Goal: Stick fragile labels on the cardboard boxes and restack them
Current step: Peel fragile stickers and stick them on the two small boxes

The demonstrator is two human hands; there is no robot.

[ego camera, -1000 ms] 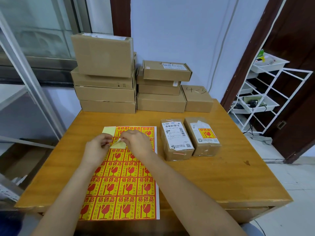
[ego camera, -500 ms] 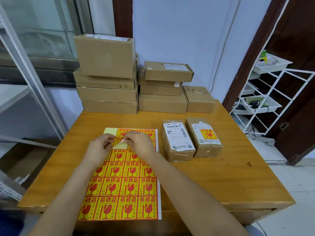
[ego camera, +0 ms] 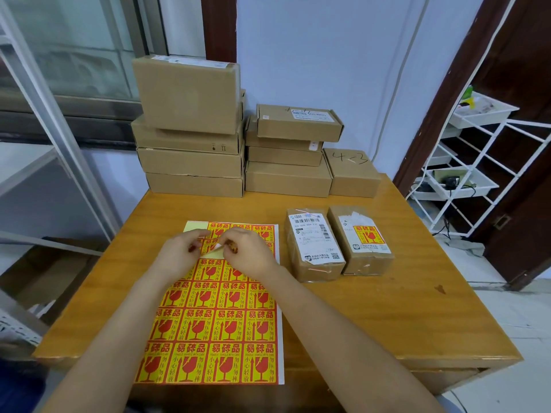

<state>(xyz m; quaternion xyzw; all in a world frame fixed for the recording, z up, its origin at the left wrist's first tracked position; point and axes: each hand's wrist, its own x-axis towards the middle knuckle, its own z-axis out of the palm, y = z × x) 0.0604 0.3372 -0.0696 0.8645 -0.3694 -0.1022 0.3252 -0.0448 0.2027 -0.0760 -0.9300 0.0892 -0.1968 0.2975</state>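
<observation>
A sheet of yellow-and-red fragile labels (ego camera: 217, 323) lies flat on the wooden table (ego camera: 372, 308). Over its upper part, my right hand (ego camera: 247, 253) pinches a partly peeled label (ego camera: 215, 248) whose pale underside shows. My left hand (ego camera: 179, 254) presses the sheet beside it with curled fingers. To the right lie two small cardboard boxes: one (ego camera: 313, 244) carries only a shipping label, the other (ego camera: 362, 239) bears a fragile label. Stacks of larger cardboard boxes (ego camera: 190, 129) stand at the table's back.
A second stack of boxes (ego camera: 289, 150) and a single box marked in pen (ego camera: 353, 174) line the wall. A white wire rack (ego camera: 477, 162) stands to the right by a dark door. A metal frame (ego camera: 53, 138) rises at the left.
The hands stay over the top of the sheet, and the right hand has lifted the peeled label corner a little more. The boxes have not moved.
</observation>
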